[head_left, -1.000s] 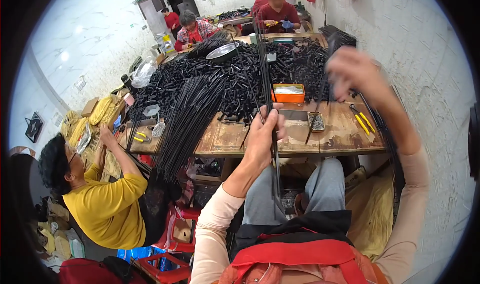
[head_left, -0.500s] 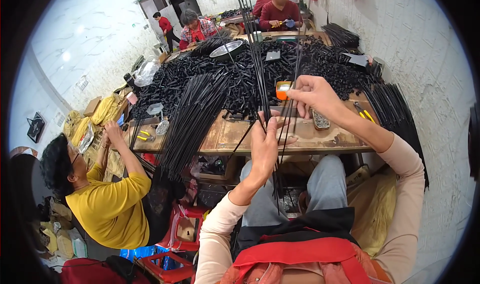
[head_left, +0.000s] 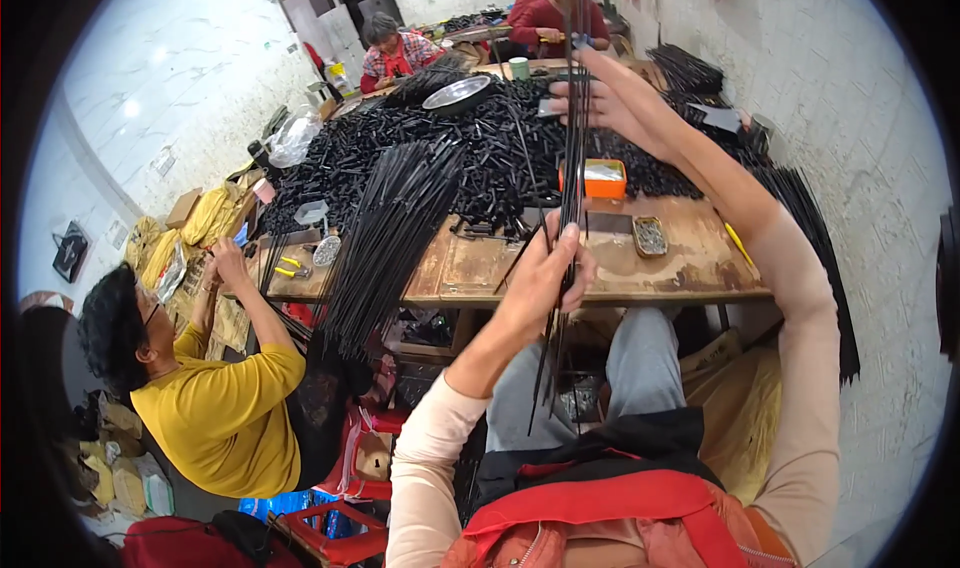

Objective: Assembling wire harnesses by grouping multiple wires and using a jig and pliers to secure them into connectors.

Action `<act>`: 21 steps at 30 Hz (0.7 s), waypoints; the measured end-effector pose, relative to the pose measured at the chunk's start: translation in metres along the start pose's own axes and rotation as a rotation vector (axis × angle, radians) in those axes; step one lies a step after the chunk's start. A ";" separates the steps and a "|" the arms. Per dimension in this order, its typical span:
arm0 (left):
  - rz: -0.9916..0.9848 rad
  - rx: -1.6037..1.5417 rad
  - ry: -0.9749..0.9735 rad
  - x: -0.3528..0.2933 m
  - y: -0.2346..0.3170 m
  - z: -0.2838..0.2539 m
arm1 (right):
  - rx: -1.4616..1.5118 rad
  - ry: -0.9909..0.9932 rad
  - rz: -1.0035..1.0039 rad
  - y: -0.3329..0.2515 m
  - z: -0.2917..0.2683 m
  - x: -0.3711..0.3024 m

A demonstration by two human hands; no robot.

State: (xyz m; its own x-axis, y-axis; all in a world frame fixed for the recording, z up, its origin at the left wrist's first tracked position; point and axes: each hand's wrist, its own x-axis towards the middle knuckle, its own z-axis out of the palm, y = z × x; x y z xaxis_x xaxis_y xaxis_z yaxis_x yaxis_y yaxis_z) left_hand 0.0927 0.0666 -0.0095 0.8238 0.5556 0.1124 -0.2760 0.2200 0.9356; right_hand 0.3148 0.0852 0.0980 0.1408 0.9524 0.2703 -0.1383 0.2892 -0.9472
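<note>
Pale-walled workroom, scuffed brown wooden table [head_left: 700, 258]: thin black rods [head_left: 574, 163] stand upright between 2 hands

Taking the orange rectangular plastic tub [head_left: 605, 189] as landmark, a broad heap of short black pieces [head_left: 330, 168] spreads beyond it and to its left, and a thick sheaf of long black sticks [head_left: 390, 228] lies farther left. A small dish of grey bits [head_left: 652, 255] sits just right of the tub on its near side. A co-worker in a mustard top [head_left: 215, 423] is well to its left.

The thin black rods form a loose bundle just left of the tub in the view. Their long axis runs nearly upright there, from above the tub down to over the person's lap, with the lower tips splaying slightly. The left hand [head_left: 540, 283], left of the tub and nearer the lap, grips their lower part, fingers curled round and thumb pressed along them. The right hand [head_left: 620, 113], above the tub, is nearer their upper part; the rods lie left of its palm and cross its fingertips. Its lower fingers are slightly spread; whether any pinch a rod, I cannot tell.
</note>
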 end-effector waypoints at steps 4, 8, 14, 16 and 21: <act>-0.109 -0.083 -0.159 -0.006 -0.003 -0.004 | 0.130 -0.041 -0.015 0.015 0.004 0.012; -0.195 -0.110 -0.232 -0.058 -0.026 0.016 | 0.093 -0.037 0.047 0.022 0.038 -0.039; -0.297 -0.347 -0.273 -0.016 -0.006 0.011 | 0.296 -0.306 0.176 0.015 0.013 -0.034; -0.229 -0.285 -0.132 -0.065 -0.023 0.030 | 0.152 -0.219 0.197 0.009 0.026 -0.071; -0.040 -0.095 -0.009 -0.053 -0.004 0.031 | 0.149 -0.342 0.259 0.001 0.055 -0.085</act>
State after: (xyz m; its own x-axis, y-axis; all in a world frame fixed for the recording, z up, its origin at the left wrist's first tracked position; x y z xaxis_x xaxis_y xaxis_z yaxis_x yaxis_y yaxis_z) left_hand 0.0655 0.0120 -0.0090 0.8397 0.5374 0.0788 -0.2881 0.3177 0.9034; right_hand 0.2484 0.0095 0.0831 -0.2452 0.9650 0.0928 -0.2694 0.0241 -0.9627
